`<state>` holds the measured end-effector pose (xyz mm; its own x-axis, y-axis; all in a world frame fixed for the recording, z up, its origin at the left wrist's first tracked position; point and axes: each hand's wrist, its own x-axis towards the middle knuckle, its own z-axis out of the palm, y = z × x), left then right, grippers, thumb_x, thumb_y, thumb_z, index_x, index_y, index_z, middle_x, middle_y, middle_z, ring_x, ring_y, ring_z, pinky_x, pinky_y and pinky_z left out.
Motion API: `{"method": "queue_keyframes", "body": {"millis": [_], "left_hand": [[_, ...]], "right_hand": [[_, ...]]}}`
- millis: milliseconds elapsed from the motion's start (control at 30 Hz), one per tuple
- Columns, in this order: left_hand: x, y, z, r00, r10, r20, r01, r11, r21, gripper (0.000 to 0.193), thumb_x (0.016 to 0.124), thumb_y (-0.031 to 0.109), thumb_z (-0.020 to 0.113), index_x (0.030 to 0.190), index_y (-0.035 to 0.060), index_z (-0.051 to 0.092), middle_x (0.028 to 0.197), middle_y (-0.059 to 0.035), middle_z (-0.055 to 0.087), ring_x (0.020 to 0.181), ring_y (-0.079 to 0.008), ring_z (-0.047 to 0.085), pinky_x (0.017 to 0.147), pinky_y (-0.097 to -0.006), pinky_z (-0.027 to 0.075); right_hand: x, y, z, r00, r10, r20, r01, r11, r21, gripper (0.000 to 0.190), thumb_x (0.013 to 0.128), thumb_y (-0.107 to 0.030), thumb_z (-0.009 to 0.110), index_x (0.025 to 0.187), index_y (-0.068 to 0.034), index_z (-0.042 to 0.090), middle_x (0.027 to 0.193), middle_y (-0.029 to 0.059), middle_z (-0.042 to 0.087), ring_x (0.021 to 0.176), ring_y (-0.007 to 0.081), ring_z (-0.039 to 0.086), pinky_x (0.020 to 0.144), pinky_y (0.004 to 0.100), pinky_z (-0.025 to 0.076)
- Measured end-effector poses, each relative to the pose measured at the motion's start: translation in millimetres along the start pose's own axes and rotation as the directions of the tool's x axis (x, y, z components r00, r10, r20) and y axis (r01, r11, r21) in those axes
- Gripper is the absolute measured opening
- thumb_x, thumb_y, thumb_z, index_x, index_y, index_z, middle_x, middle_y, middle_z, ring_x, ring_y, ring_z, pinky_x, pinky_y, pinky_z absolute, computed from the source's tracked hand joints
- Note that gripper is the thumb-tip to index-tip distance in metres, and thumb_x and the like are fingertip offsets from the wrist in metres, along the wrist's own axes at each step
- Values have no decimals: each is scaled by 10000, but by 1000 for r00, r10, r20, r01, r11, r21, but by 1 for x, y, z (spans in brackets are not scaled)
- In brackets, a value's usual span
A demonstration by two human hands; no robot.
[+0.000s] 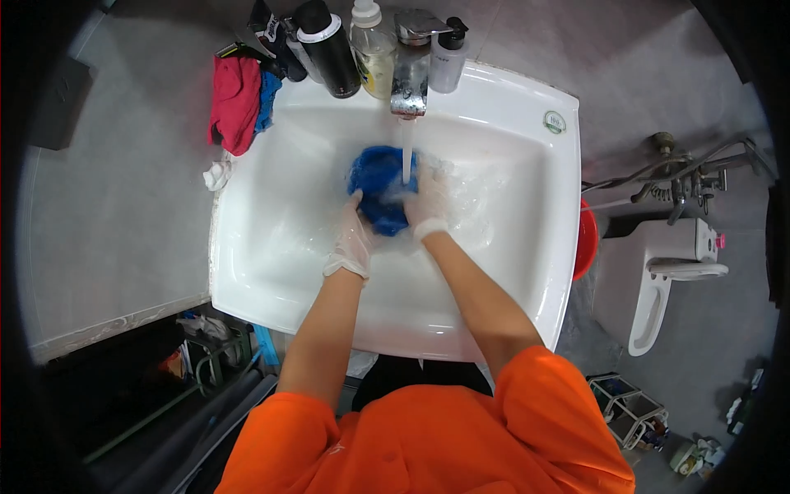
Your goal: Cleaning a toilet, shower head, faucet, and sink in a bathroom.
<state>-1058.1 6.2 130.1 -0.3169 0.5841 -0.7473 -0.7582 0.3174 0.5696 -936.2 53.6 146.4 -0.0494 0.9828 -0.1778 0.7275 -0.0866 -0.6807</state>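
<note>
Water runs from the metal faucet (410,80) into a white ceramic sink (247,272). Under the stream lies a blue cloth (378,173), wet and bunched up. My left hand (353,238), in a thin translucent glove, grips the cloth's lower left edge, with the thumb on top. My right hand (429,200), gloved the same way, is at the cloth's right side beneath the splashing water. Its fingers are blurred, so their hold on the cloth cannot be told.
Behind the basin stand a black spray can (330,55), a clear pump bottle (373,55) and a grey pump bottle (449,58). A red cloth (236,102) hangs over the left rear corner. Right of the sink are a red basin (586,241) and a shower hose (645,170).
</note>
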Motion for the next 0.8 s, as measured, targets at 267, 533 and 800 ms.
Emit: {"method": "queue_keyframes", "body": {"millis": [267,533,800], "left_hand": [[-37,10,22,944,-64,324,112,985,-129,517,872,437,487,1238,75,432,1166,-104,514,1031,-213,510,885,-319,421],[-51,15,36,861,207,465,-502,497,708,521,862,448,506,1209,63,456,1067,-72,553,957,-184,544,786,-270,448],[-14,26,15,738,370,564,-263,-611,746,827,659,361,710,1343,106,320,1426,-183,176,1319,-304,183,1053,-410,199]], "right_hand": [[-84,-83,-36,804,-559,-203,588,797,136,255,668,-233,632,832,-40,608,853,174,594,773,350,520,702,414,435],[18,-16,-28,962,-273,17,273,961,-37,323,772,-316,588,955,-50,571,905,167,564,878,334,554,713,432,464],[0,47,-18,770,-532,351,636,601,-484,516,823,-415,531,1286,-211,434,1377,156,277,1298,343,200,1021,565,144]]}}
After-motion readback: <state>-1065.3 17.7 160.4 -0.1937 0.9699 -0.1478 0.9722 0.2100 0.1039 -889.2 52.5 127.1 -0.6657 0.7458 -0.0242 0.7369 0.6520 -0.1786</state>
